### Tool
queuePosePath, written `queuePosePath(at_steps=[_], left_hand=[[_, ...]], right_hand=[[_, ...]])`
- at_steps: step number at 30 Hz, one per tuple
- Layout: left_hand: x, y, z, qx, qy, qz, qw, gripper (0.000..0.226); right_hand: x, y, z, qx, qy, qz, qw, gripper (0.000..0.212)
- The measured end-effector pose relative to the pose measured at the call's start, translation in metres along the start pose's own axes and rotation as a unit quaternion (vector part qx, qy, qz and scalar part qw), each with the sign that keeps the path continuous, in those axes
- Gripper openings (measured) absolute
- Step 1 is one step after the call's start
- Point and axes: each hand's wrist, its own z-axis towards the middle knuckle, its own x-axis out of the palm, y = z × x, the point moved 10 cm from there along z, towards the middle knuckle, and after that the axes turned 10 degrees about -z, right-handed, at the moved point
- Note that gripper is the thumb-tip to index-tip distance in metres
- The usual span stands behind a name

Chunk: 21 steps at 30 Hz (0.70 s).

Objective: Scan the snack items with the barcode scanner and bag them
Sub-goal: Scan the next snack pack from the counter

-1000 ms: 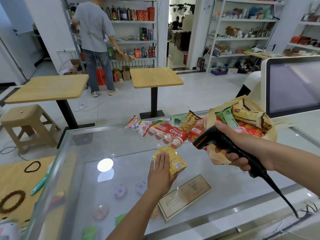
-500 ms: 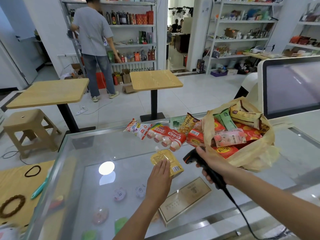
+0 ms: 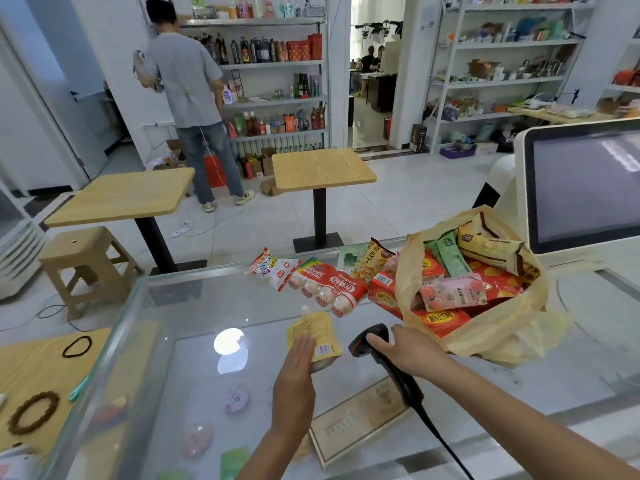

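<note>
— Which step am I on?
— Scanning, I'd say. Your left hand [image 3: 294,372] lies flat, fingers straight, on the yellow pouch [image 3: 317,332] near the middle of the glass counter [image 3: 194,341]. Your right hand [image 3: 405,351] grips the barcode scanner [image 3: 372,341] just beside it.
— And next?
— Aim the scanner at the barcode by the pouch's near edge, clear of your fingers. Then carry the pouch to the bag [image 3: 502,327] toward the counter's right. Other snacks [image 3: 329,284] wait along the far edge.
</note>
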Motion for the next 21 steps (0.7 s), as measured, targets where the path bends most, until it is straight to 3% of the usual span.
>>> queuePosePath(at_steps=[2,4,7,8,11,12,13,15,18,21], left_hand=[[-0.013,-0.016,0.004,0.01,-0.046,-0.031,0.998,0.077],[-0.024,-0.042,0.015,0.048,-0.089,-0.053,0.993,0.073],[-0.028,-0.095,0.034,0.126,-0.121,-0.072,0.982,0.062],[-0.024,-0.114,0.04,0.154,-0.117,-0.079,0.978,0.052],[0.0,-0.173,0.057,0.24,-0.077,-0.088,0.964,0.035],[0.011,-0.189,0.062,0.26,-0.062,-0.077,0.961,0.036],[0.022,-0.201,0.068,0.269,-0.048,-0.063,0.96,0.038],[0.041,-0.21,0.084,0.223,-0.018,-0.05,0.973,0.045],[0.065,-0.176,0.102,-0.007,0.019,-0.047,0.999,0.077],[0.091,-0.158,0.103,-0.123,0.083,0.021,0.989,0.088]], right_hand=[[-0.017,0.008,-0.008,-0.04,-0.009,-0.048,0.998,0.052],[-0.028,0.017,-0.014,-0.093,0.014,-0.025,0.995,0.059],[-0.049,0.022,-0.019,-0.124,0.076,0.193,0.97,0.065],[-0.059,0.02,-0.019,-0.123,0.091,0.304,0.94,0.062],[-0.087,0.003,-0.018,-0.143,0.13,0.581,0.791,0.043],[-0.096,-0.01,-0.016,-0.14,0.114,0.605,0.775,0.038],[-0.102,-0.028,-0.011,-0.119,0.077,0.606,0.783,0.036],[-0.108,-0.071,0.0,-0.052,-0.003,0.611,0.79,0.032],[-0.117,-0.123,0.01,0.01,-0.098,0.625,0.774,0.026],[-0.124,-0.15,0.019,0.048,-0.174,0.52,0.835,0.022]])
